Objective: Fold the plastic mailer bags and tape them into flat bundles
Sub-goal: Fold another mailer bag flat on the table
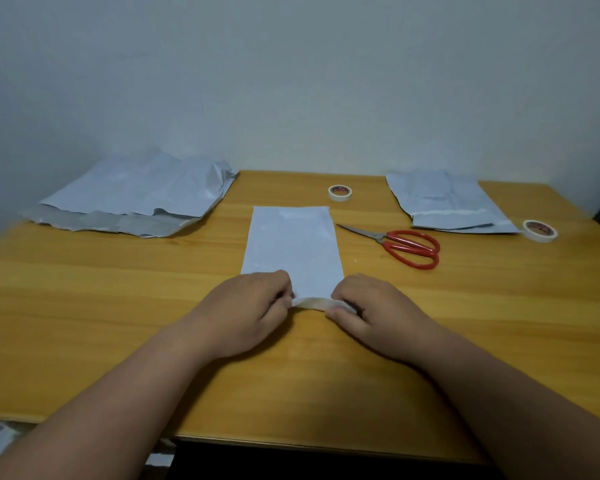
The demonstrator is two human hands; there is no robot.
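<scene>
Folded mailer bag [292, 244] flat at table [118, 306] centre. Near edge pinched by left hand [243, 306] & right hand [371, 306], fingers curled on it. Judged light, thin, slippery; best held at corners.

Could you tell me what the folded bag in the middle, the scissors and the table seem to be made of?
Folded bag: thin plastic film, pale and slightly glossy, judging by its soft sheen and sharp creases. Scissors: bare grey metal blades with smooth red handles, probably plastic or plastic-coated. Table: wood or a wood-look laminate, honey-coloured with straight printed-looking grain and a satin finish.
</scene>
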